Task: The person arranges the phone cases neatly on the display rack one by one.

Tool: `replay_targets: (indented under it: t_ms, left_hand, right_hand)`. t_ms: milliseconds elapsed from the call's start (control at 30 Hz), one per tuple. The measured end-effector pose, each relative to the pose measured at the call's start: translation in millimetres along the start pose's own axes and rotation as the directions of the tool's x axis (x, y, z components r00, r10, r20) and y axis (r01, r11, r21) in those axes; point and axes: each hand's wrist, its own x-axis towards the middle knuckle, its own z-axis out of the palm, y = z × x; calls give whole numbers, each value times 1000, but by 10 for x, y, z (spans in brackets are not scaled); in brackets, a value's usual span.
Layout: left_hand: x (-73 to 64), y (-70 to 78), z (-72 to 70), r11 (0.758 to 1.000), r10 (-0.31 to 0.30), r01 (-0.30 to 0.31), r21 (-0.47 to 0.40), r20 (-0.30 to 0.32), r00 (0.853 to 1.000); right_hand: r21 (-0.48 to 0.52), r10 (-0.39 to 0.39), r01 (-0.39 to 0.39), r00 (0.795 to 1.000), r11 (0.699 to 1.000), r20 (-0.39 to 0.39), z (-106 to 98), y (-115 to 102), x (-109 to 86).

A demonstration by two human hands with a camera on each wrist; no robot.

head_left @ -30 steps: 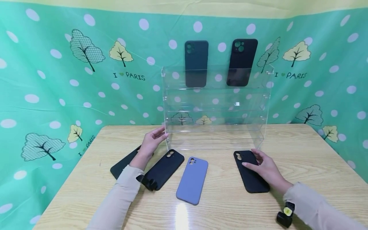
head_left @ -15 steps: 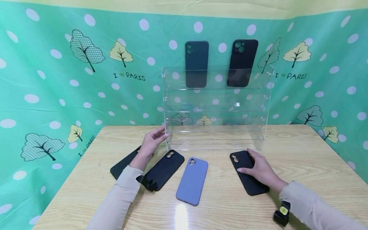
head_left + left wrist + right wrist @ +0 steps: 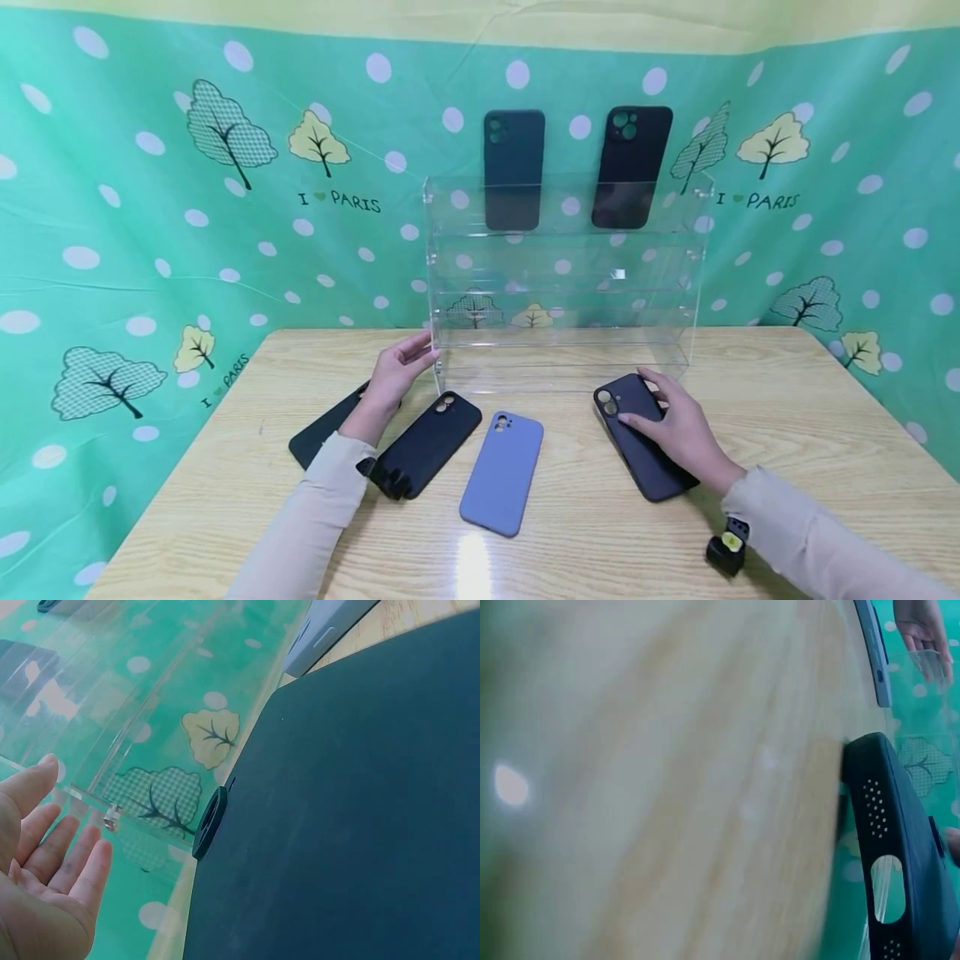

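My right hand (image 3: 682, 433) grips a black phone case (image 3: 651, 463) by its long sides, thumb near the camera holes. The case's camera end is tilted up off the table. In the right wrist view the bottom edge of this phone case (image 3: 885, 817) shows a port cutout and speaker holes. At the left upright of a clear acrylic display rack (image 3: 562, 337), my left hand (image 3: 390, 375) rests with fingers loosely extended, as the left hand (image 3: 56, 877) also shows in its wrist view. A dark blue case (image 3: 513, 167) and a black case (image 3: 633, 162) lean on the rack's top tier.
On the wooden table (image 3: 577, 517) lie a lavender phone case (image 3: 501, 479), a black phone case (image 3: 431, 442) partly under the left wrist camera, and another dark phone case (image 3: 322, 429) behind the left forearm. A green dotted curtain (image 3: 360, 250) hangs behind.
My right hand has shifted left and away from me with the black phone case, whose camera end has risen from the table. The left hand stays at the rack.
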Motion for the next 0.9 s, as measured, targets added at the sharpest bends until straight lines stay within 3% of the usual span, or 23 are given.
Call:
replay_targets:
  t_ms: [167,300,533,700,900]
  left_hand:
    - [-7,-15,13,1000,4,-4,7,4,1000]
    - [-13,-6,22,1000,-2,3,12,-1,1000]
    - [-21,12,18,1000,-1,1,11,-5,1000]
    - [-17,16,11,1000,-4,4,8,-4,1000]
    - [-24,18,5,1000,-9,9,0,3,1000]
  right_hand:
    - [57,29,-24,996,998,-88,2,-3,15]
    - [143,60,-44,993,989,-104,-23,-35,44]
    - [289,138,-128,990,949,-15,-135,-191,108]
    - [360,153,-156,988,920,37,-206,-325,184]
    - [498,146,-168,986,851,81,-303,-561,316]
